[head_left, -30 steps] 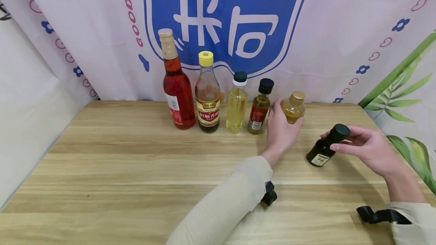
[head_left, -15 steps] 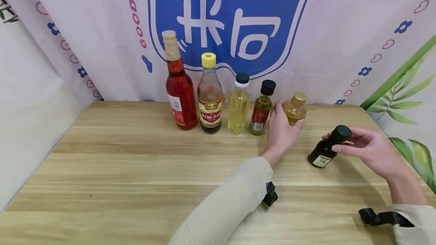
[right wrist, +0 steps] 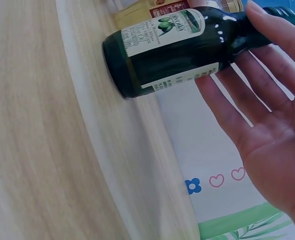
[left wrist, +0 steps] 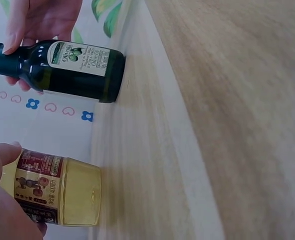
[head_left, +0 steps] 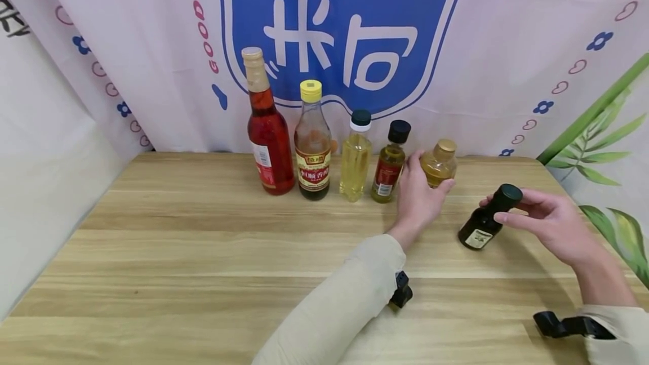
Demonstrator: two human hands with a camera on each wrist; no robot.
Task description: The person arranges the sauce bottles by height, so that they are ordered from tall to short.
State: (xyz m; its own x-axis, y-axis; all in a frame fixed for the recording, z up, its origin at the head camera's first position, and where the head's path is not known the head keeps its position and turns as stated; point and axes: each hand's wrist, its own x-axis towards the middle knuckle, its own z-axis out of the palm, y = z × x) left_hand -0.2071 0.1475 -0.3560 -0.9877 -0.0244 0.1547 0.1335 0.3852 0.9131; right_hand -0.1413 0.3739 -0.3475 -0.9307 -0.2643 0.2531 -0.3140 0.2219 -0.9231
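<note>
My left hand (head_left: 418,196) holds a small bottle of golden oil (head_left: 439,165) with a tan cap, at the right end of a row of bottles. Its yellow body and red-brown label show in the left wrist view. My right hand (head_left: 555,224) pinches the neck of a dark green olive oil bottle (head_left: 479,232) between thumb and fingers, nearer the front right. That bottle has a dark green cap and a pale label with olives (right wrist: 163,31). Its base is at or just above the table; I cannot tell whether it touches.
To the left stand a red bottle (head_left: 271,148), a yellow-capped vinegar bottle (head_left: 313,151), a clear bottle of pale oil (head_left: 355,165) and a black-capped bottle (head_left: 388,170). They line the back of the wooden table (head_left: 203,275), before a printed curtain (head_left: 481,44).
Both hands keep their hold, with the two bottles in nearly the same places. The head view shifted slightly at first.
</note>
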